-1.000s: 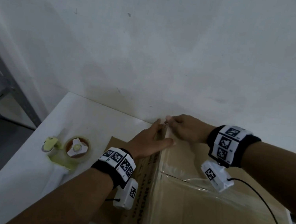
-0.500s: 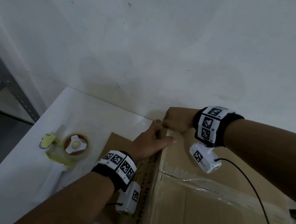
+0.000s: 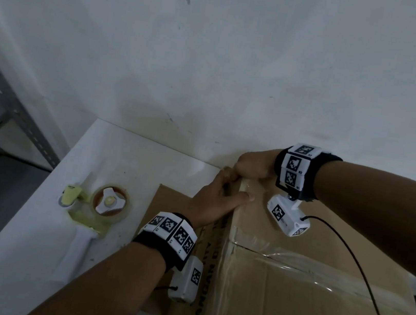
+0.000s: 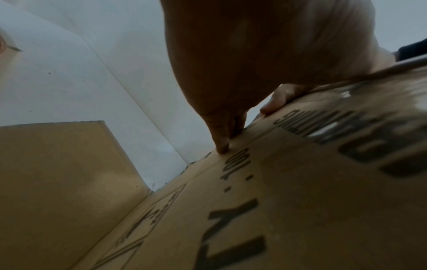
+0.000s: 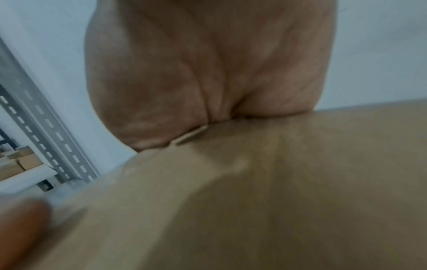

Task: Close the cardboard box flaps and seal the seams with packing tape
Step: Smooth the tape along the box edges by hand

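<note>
A closed cardboard box (image 3: 314,308) fills the lower right, with a strip of clear tape (image 3: 307,264) across its top seam. My left hand (image 3: 217,202) straddles the box's far left top edge, thumb flat on top. Its straight fingers (image 4: 221,148) press on the printed side (image 4: 300,201). My right hand (image 3: 250,167) sits on the far corner, its fingers bent down over the far top edge and hidden behind it. In the right wrist view the palm (image 5: 208,73) bears on the box top (image 5: 277,201). The tape dispenser (image 3: 102,203) lies on the white table (image 3: 25,251) to the left.
A flat sheet of cardboard (image 3: 170,200) lies under the box's left side. The white wall (image 3: 215,64) stands just behind the box. A grey slotted shelf upright (image 3: 14,107) runs down the far left. A black cable (image 3: 362,274) trails over the box top.
My right hand has slid to the far corner, its wrist rising and its fingers curling down over the far edge. The left hand has stayed on the left edge.
</note>
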